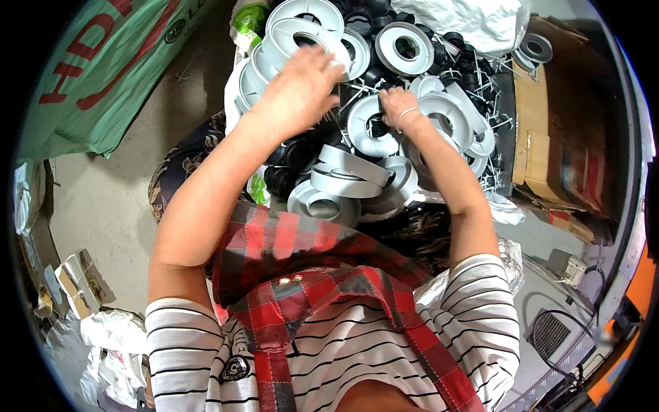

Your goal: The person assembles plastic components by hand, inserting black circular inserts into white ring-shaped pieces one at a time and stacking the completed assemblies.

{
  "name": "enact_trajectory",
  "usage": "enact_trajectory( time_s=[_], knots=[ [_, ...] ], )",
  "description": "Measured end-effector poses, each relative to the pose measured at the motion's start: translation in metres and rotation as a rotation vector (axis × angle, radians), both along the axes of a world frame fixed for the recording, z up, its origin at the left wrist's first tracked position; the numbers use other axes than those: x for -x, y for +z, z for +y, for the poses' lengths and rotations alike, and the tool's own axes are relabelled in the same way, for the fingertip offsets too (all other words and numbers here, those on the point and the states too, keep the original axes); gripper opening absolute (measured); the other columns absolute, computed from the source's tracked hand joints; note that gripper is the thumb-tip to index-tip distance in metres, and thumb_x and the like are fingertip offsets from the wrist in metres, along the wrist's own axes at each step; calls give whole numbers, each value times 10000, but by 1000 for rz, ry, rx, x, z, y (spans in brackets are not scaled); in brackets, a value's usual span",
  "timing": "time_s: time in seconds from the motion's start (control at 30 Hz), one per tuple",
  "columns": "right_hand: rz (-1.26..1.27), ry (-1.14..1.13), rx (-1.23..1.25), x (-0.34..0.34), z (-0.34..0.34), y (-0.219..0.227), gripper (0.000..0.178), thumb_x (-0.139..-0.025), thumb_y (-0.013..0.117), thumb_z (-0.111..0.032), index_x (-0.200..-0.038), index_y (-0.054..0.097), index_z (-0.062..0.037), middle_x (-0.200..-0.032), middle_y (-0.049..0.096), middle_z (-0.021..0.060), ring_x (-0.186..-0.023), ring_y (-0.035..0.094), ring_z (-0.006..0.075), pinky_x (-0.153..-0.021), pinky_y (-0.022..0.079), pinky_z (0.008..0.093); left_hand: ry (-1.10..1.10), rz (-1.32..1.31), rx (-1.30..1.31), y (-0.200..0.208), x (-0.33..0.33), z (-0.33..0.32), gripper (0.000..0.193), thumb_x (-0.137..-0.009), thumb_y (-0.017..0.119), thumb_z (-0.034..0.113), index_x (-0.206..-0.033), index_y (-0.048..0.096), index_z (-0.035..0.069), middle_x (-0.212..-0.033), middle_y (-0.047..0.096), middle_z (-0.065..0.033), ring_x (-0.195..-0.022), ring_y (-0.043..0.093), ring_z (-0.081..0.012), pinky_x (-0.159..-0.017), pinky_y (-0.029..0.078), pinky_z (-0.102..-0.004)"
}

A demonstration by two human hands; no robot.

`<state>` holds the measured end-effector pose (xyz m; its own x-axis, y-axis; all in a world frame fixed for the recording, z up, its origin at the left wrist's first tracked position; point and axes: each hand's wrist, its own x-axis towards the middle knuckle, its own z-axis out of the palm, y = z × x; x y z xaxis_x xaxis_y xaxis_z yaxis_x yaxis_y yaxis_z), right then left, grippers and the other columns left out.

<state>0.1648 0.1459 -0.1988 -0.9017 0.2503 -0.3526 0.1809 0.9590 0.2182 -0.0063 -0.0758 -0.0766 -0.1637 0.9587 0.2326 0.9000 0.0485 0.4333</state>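
Observation:
My left hand, smeared by motion, is over a stack of grey plastic rings at the far left of the heap. Its fingers overlap a wide grey ring; whether they grip it is unclear. With its fingers closed on the right rim, my right hand holds another grey plastic ring. Black round plastic pieces show beneath and around the rings. Nearer me lie more grey rings, some standing on edge and some flat.
Thin white plastic sticks are scattered along the heap's right side. Beyond them stands an open cardboard box. A white plastic bag lies at the far side. To the left hangs a green printed sack; a grey machine casing is at lower right.

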Motion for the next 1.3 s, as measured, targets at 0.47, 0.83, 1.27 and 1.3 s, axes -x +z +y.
enact_trajectory(
  time_s=[0.47,0.83,1.27,1.3],
  knots=[
    [119,-215,360,44,64,-31,232,-814,552,-141,-1017,579,-32,-1068,598,205,-994,579,372,-836,480,436,279,-796,141,7,-30,24,469,-717,747,263,-1054,596,-26,-901,647,-131,-824,624,-211,-752,492,-319],
    [343,2,-45,49,51,-17,143,-836,480,-151,-932,546,-68,-885,622,94,-892,594,261,-672,520,394,608,-1552,-289,17,8,29,489,-828,670,332,-1128,526,-26,-1019,606,-97,-889,577,-146,-783,471,-294],
    [632,-263,687,26,-32,182,633,-709,730,-427,-1124,554,17,-970,616,206,-928,613,284,-819,482,338,149,-1887,-95,30,-21,28,437,-892,584,294,-1152,488,-44,-1031,602,-109,-908,610,-179,-793,521,-343],
    [612,-192,575,23,-38,186,704,-702,753,-391,-1209,494,22,-1011,616,188,-932,617,227,-819,485,316,135,-1879,-71,29,-21,28,431,-893,582,297,-1144,494,-43,-1028,603,-109,-905,612,-180,-789,522,-342]
  ],
)
